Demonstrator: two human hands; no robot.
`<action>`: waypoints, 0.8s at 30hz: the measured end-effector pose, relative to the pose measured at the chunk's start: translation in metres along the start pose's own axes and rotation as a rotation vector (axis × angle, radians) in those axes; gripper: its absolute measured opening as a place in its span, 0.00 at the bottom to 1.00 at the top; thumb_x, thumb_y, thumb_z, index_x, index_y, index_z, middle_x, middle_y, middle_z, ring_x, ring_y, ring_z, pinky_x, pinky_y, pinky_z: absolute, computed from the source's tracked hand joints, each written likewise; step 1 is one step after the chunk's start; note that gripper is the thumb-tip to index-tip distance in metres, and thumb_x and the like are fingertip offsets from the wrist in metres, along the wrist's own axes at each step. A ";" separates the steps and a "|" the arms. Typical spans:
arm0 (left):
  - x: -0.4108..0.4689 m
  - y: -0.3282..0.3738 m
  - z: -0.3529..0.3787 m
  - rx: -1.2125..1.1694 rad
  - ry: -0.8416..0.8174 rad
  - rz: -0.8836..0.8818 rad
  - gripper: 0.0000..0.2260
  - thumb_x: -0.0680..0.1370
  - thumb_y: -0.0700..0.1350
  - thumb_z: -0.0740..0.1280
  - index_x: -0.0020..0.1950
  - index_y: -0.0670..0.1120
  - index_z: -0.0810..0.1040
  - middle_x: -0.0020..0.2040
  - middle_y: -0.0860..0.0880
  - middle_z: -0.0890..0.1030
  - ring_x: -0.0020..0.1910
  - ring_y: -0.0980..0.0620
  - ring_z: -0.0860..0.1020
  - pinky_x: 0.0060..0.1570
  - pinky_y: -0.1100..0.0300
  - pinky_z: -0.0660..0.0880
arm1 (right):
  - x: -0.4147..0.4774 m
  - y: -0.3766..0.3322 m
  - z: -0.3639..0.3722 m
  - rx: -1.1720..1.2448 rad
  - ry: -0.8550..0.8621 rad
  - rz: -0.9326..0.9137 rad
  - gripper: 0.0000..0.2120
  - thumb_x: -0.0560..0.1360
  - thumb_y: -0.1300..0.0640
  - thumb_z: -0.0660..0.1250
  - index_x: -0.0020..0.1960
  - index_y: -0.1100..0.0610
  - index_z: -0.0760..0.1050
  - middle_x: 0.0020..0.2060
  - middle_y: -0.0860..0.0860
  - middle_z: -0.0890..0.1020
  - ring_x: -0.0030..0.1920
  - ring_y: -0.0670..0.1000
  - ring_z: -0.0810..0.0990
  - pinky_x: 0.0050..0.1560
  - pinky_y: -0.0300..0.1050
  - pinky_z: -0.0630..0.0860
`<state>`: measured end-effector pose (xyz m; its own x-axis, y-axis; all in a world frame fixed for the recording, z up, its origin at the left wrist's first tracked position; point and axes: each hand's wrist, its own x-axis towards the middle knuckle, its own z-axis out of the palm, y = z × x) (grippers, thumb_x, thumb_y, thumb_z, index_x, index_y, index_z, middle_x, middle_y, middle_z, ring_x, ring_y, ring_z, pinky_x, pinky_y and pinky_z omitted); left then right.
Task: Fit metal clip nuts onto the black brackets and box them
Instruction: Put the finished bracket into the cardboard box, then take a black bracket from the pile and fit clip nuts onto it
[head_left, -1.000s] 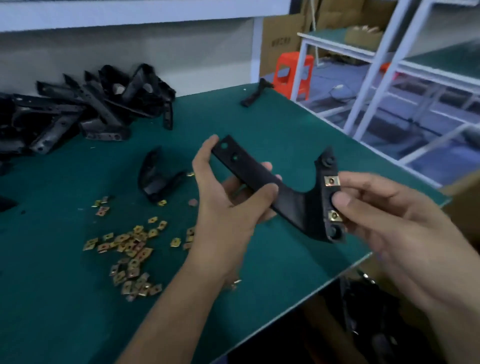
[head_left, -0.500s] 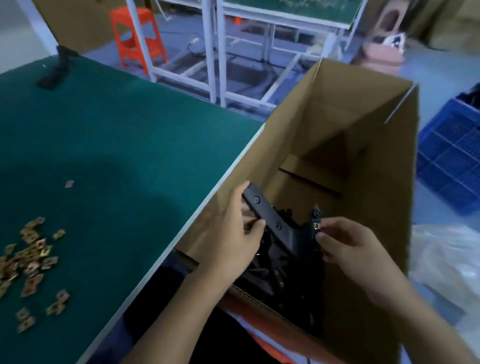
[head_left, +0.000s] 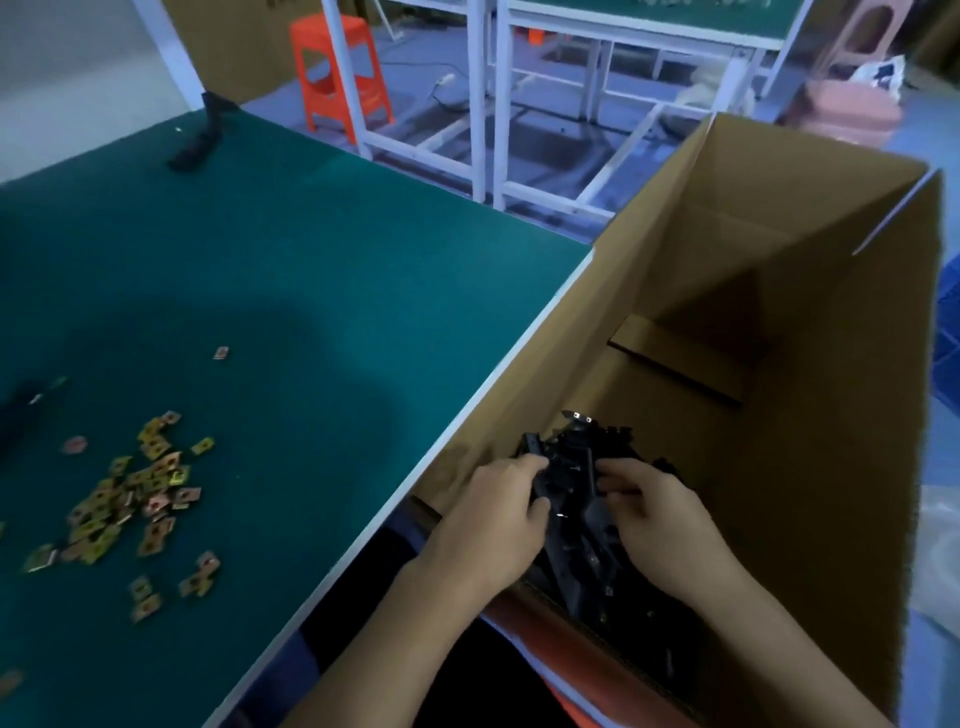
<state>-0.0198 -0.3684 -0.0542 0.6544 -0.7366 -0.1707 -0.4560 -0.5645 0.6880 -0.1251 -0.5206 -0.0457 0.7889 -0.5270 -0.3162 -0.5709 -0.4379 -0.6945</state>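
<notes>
- Where both hands sit low inside the brown corrugated box (head_left: 779, 270), a matte black angular bracket (head_left: 569, 480) lies between them on the pile (head_left: 597, 577).
- Left hand (head_left: 496, 517) curls round its left arm.
- Right hand (head_left: 662, 517) pinches its right edge.
- Brassy square clips (head_left: 130, 499) lie scattered on the green felt table (head_left: 311, 270), left.

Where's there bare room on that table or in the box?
The green table is bare between the clip nuts, its white edge and the lone bracket at the far corner. The box's far floor, around the loose flap, is bare. Its near corner is crowded: left hand and right hand grip a bracket on the pile.
</notes>
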 end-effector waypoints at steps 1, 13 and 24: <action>-0.008 0.007 -0.008 -0.011 0.060 0.059 0.19 0.83 0.45 0.62 0.74 0.54 0.70 0.66 0.52 0.77 0.64 0.55 0.75 0.60 0.65 0.71 | -0.002 -0.018 0.003 0.054 0.038 -0.087 0.19 0.82 0.64 0.62 0.70 0.50 0.75 0.54 0.42 0.81 0.54 0.40 0.79 0.54 0.33 0.75; -0.132 -0.077 -0.177 -0.054 0.984 -0.080 0.17 0.78 0.36 0.66 0.63 0.53 0.79 0.58 0.58 0.80 0.58 0.61 0.78 0.58 0.67 0.73 | -0.021 -0.261 0.144 0.232 -0.155 -0.871 0.23 0.76 0.68 0.66 0.63 0.45 0.77 0.57 0.39 0.81 0.57 0.34 0.77 0.59 0.22 0.66; -0.235 -0.238 -0.248 -0.001 1.313 -0.594 0.12 0.80 0.35 0.66 0.62 0.47 0.78 0.56 0.50 0.78 0.55 0.54 0.77 0.57 0.65 0.73 | -0.013 -0.391 0.319 -0.482 -0.302 -0.948 0.35 0.76 0.53 0.70 0.79 0.49 0.58 0.73 0.54 0.59 0.73 0.60 0.61 0.71 0.59 0.66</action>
<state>0.0840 0.0317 -0.0033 0.8158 0.4723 0.3338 0.0762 -0.6599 0.7474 0.1609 -0.1102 0.0235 0.9390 0.3434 0.0204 0.3176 -0.8427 -0.4347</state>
